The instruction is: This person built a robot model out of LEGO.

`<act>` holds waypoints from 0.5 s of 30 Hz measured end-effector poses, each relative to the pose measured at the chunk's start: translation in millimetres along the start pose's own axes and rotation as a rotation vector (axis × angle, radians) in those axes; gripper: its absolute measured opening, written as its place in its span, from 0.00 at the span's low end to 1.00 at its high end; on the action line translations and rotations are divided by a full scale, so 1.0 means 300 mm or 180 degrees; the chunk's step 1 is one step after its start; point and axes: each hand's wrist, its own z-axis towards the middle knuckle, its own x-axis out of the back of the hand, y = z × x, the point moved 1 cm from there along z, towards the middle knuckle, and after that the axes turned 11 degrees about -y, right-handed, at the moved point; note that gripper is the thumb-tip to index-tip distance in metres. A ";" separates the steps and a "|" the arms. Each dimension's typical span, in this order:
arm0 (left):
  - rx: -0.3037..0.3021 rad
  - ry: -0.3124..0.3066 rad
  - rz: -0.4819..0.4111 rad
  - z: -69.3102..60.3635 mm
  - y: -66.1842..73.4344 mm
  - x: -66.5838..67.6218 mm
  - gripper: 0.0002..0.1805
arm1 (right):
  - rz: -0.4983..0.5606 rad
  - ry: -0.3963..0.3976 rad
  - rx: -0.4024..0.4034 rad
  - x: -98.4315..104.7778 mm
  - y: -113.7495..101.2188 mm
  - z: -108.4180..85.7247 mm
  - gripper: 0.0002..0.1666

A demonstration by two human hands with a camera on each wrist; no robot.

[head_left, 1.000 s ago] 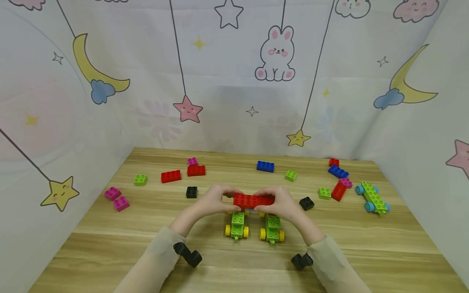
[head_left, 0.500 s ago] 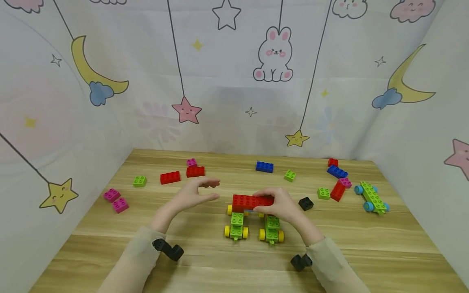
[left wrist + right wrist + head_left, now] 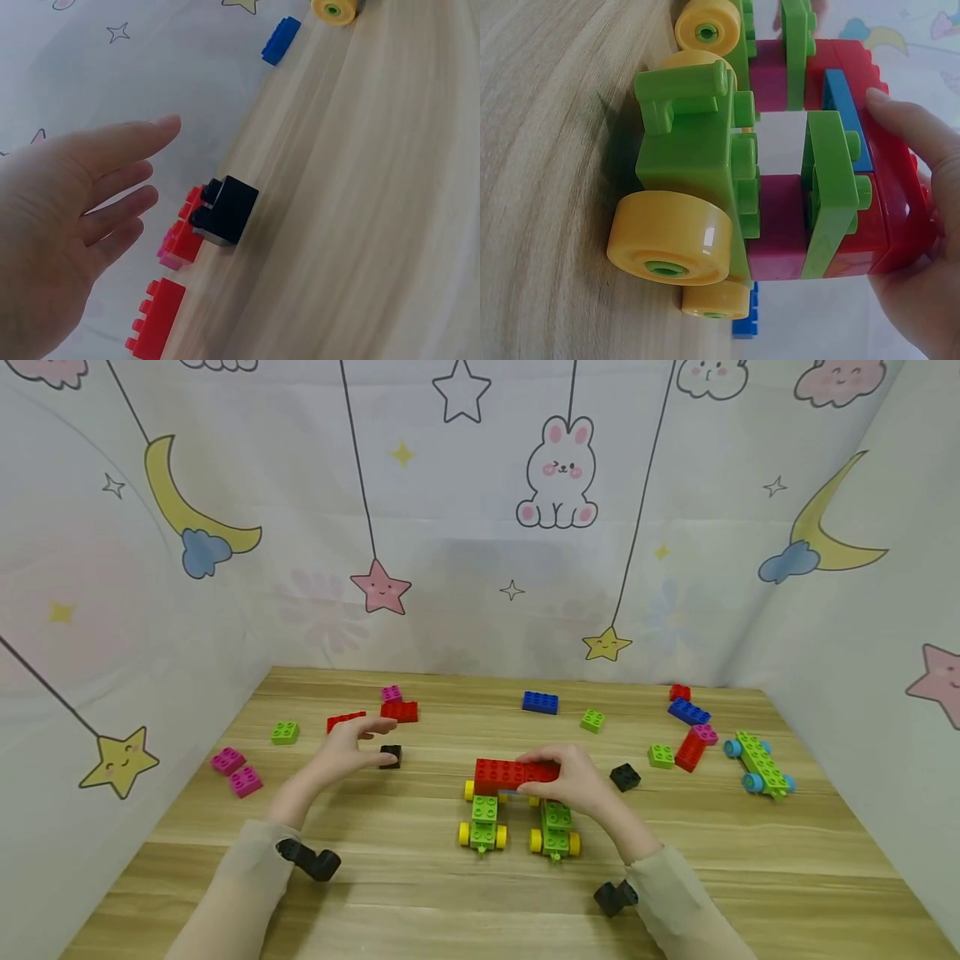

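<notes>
Two green cars with yellow wheels, the left one (image 3: 483,822) and the right one (image 3: 556,828), stand side by side, bridged at the back by red bricks (image 3: 501,773). My right hand (image 3: 573,781) grips the right end of the red bricks; the right wrist view shows the thumb (image 3: 904,124) against them, above magenta (image 3: 778,217) and blue (image 3: 847,112) pieces. My left hand (image 3: 345,756) is held with fingers apart and nothing between them, beside a black brick (image 3: 391,757). In the left wrist view the black brick (image 3: 231,211) lies beyond the fingertips, untouched.
A blue brick (image 3: 540,702) and a green brick (image 3: 592,721) lie behind the cars. Magenta bricks (image 3: 244,781) lie at the far left. At the right are a black brick (image 3: 625,777), a red brick (image 3: 690,750) and a green car with blue wheels (image 3: 759,764).
My left hand has let go of the red bricks and moved left to the black brick, fingers apart. My right hand has kept its grip in nearly the same place.
</notes>
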 end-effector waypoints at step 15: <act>0.0083 -0.0267 -0.0134 0.017 -0.092 -0.015 0.33 | -0.0043 0.0021 0.0006 0.000 0.000 -0.002 0.22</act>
